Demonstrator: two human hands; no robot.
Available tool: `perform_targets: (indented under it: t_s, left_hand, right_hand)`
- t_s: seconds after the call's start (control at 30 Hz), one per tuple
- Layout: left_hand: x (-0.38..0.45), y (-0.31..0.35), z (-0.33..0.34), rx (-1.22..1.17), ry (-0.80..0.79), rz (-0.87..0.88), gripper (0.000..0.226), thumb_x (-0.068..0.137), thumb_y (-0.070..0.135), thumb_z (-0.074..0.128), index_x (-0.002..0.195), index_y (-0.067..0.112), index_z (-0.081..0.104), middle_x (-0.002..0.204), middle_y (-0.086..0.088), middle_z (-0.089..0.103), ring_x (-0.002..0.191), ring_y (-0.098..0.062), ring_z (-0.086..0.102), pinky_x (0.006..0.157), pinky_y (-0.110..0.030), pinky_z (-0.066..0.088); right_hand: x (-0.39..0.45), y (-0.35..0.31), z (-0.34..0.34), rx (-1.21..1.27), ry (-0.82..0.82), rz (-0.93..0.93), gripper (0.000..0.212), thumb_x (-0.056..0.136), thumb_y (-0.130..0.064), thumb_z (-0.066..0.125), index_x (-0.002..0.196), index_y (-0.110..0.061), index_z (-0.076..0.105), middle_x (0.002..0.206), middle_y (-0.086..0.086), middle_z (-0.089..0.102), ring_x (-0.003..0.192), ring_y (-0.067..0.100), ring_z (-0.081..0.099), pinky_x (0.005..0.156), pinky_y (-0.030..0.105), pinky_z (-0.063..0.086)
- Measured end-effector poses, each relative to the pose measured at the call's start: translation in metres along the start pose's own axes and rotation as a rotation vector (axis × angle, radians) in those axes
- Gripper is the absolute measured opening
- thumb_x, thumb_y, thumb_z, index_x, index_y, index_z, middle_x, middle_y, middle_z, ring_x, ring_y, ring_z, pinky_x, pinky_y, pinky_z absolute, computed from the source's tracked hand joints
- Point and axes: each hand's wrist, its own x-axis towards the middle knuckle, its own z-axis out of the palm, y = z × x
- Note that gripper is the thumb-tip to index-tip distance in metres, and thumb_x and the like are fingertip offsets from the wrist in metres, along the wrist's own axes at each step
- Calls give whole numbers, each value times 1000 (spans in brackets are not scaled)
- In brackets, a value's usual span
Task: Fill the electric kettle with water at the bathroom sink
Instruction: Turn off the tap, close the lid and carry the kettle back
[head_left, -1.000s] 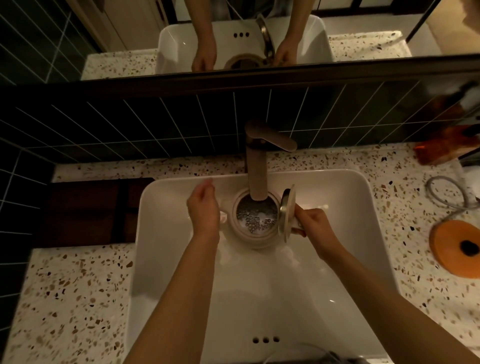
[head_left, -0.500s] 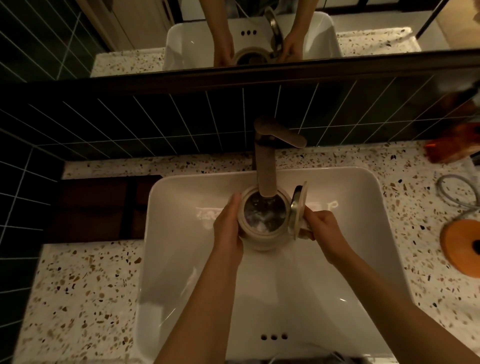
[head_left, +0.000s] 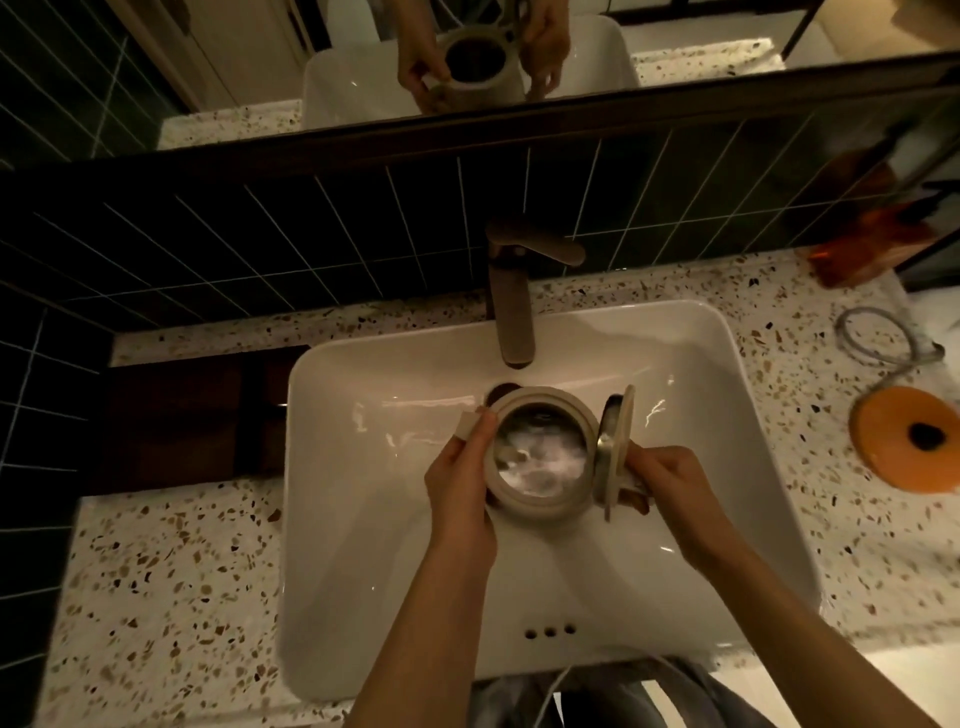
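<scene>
Holding the electric kettle (head_left: 540, 452) over the white sink (head_left: 363, 519), clear of the faucet (head_left: 511, 312) spout and nearer the camera than it. Left hand (head_left: 462, 478) wrapping closed around the kettle's left wall, thumb lying along the rim beside the small white spout. Right hand (head_left: 670, 488) closing on the handle side, gripping just behind the hinged lid (head_left: 618, 449), which is standing open and upright on the kettle's right edge. Showing water inside the kettle, pale and rippled, partway up the walls. Sitting roughly level, mouth facing up. No stream visible from the faucet; drain partly showing just behind the kettle. Resting on the speckled bench (head_left: 171, 571) to the right, well apart from the sink: the orange kettle base (head_left: 906, 439) with a dark centre, and a looped grey cord (head_left: 878, 338) beyond it. Reflecting both hands and the kettle in the mirror (head_left: 234, 67) above the dark tiled wall.
</scene>
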Motion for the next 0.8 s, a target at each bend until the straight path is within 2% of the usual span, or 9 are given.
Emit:
perform_targets:
  t_s: [0.13,0.2,0.3,0.37,0.43,0.5,0.6,0.7,0.8]
  left_hand:
    - [-26,-2,13,16,-71,74,33,76,30,78,107,18,75,102,0,77,104,-20,69,99,-41,50]
    - [-39,-4,23,33,-104,96,33,75,31,79,105,19,76,101,-1,77,104,-21,69,99,-43,50]
    - [-62,-9,39,43,-136,128,28,75,32,78,101,20,77,100,-2,78,101,-22,69,97,-44,52]
    - [-78,-17,50,30,-142,148,31,76,30,78,104,17,76,102,-4,77,101,-22,69,96,-43,52]
    - [-96,-28,63,30,-137,156,34,76,31,77,107,16,75,103,-5,77,101,-23,70,95,-42,53]
    - [-112,-42,77,12,-125,149,35,78,30,76,109,14,75,103,-6,77,99,-23,70,90,-38,55]
    - [-137,-66,101,-10,-104,152,36,80,30,74,111,12,73,104,-6,76,98,-22,70,79,-31,56]
    - [-159,-89,123,-39,-101,158,34,80,29,74,110,13,74,102,-5,77,97,-21,70,77,-30,56]
    - [-177,-109,140,-60,-102,162,32,81,27,73,109,11,75,102,-9,77,96,-25,71,78,-33,58]
  right_hand:
    - [-24,-7,-24,-76,-25,-46,74,82,-58,44,58,10,60,56,22,58,51,21,53,70,38,50]
    - [-35,-10,-39,-78,-11,-67,70,83,-57,43,55,6,59,53,18,57,49,19,51,68,35,48]
    - [-47,-14,-63,-35,2,-109,58,86,-55,47,52,-13,67,49,14,54,48,22,47,57,28,42]
    - [-53,-17,-83,6,20,-131,65,78,-66,55,58,-6,71,53,25,54,49,28,48,52,26,42]
    - [-60,-17,-106,30,28,-142,75,72,-70,60,59,4,67,54,27,57,47,29,50,50,23,43]
    - [-67,-14,-129,23,20,-167,77,71,-69,62,58,7,64,55,30,54,47,36,49,53,29,41]
    - [-82,-11,-166,37,-32,-183,94,72,-69,62,63,24,48,58,40,39,51,44,34,56,40,33]
    - [-96,-9,-200,78,-80,-178,92,74,-65,63,65,24,47,63,44,39,55,53,34,55,35,38]
    - [-104,-2,-225,82,-45,-164,93,70,-68,65,63,23,45,63,45,39,55,57,33,54,32,33]
